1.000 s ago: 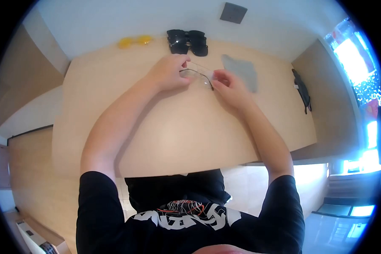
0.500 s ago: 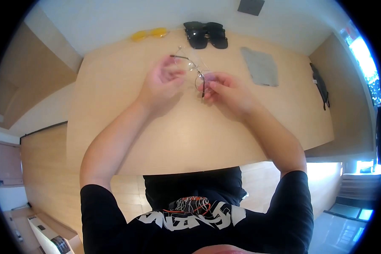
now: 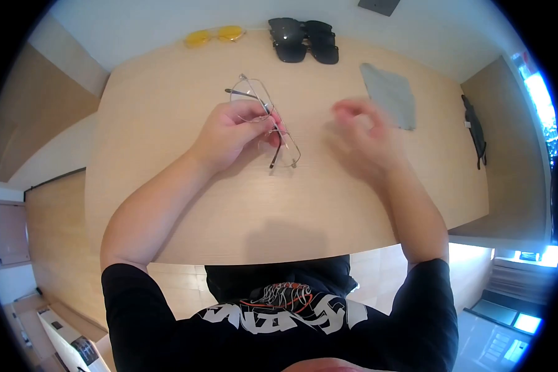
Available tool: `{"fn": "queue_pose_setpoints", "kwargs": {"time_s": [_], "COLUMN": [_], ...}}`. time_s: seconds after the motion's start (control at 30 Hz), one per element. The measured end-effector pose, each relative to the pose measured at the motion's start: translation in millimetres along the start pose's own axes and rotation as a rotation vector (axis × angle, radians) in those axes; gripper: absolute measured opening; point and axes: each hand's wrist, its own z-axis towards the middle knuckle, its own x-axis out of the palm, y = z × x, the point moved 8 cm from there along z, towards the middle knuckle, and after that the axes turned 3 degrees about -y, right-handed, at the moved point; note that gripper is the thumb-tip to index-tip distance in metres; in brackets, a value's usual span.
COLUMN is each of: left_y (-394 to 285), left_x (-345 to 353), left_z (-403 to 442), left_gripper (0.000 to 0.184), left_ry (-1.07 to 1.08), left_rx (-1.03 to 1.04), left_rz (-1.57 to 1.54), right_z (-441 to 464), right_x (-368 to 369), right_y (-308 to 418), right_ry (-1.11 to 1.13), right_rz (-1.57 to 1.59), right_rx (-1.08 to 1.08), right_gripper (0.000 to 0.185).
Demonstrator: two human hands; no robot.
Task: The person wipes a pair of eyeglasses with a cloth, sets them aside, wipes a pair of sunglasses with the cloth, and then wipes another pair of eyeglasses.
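Thin metal-framed clear glasses (image 3: 267,112) are held at their middle between the fingers and thumb of my left hand (image 3: 232,132). They slant from upper left to lower right, with both temples folded in. My right hand (image 3: 369,133) hovers to the right, just in front of the grey cloth (image 3: 392,94); it is blurred by motion, its fingers are apart and nothing shows in it.
Yellow-tinted glasses (image 3: 215,36) lie at the back of the wooden table (image 3: 328,217). Several dark sunglasses (image 3: 304,41) sit beside them, close together. A black strap-like item (image 3: 474,131) lies at the right, near the side panel (image 3: 508,142).
Both hands were at the glasses; my right hand has let go and moved right. My left hand now grips the glasses by the middle, nearer to me. The camera view has shifted.
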Motion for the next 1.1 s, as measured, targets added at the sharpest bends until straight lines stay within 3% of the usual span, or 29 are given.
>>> {"fn": "queue_pose_setpoints", "kwargs": {"time_s": [0.07, 0.17, 0.27, 0.47, 0.57, 0.67, 0.77, 0.87, 0.97, 1.1], "left_y": [3, 8, 9, 6, 3, 2, 3, 5, 9, 16], "left_x": [0, 0, 0, -8, -6, -5, -7, -6, -3, 15], "left_z": [0, 1, 2, 2, 3, 3, 3, 4, 3, -2], "left_gripper": [0.011, 0.01, 0.01, 0.011, 0.013, 0.015, 0.015, 0.015, 0.014, 0.011], "left_ry": [0.022, 0.032, 0.035, -0.026, -0.004, 0.015, -0.024, -0.061, -0.057, -0.022], "left_rx": [-0.021, -0.055, -0.056, -0.072, -0.11, -0.135, -0.149, -0.162, -0.205, -0.313], "left_rz": [-0.022, -0.007, -0.049, -0.184, -0.174, -0.171, -0.17, -0.189, -0.209, -0.244], "right_z": [18, 20, 20, 27, 26, 18, 14, 4, -8, -8], "right_x": [-26, -49, -44, -38, -34, -25, -22, -15, 9, 20], "right_y": [-76, -97, -113, -127, -125, -101, -53, -3, -1, -9], "right_ry": [-0.207, -0.224, -0.107, -0.061, -0.086, -0.158, -0.049, 0.19, 0.27, 0.131], "right_rz": [0.094, -0.35, -0.591, -0.551, -0.3, 0.366, 0.668, 0.52, 0.59, 0.676], "right_rx": [0.32, 0.326, 0.355, 0.374, 0.408, 0.499, 0.41, 0.139, 0.167, 0.191], "right_gripper": [0.037, 0.036, 0.034, 0.027, 0.022, 0.017, 0.011, 0.01, 0.01, 0.009]}}
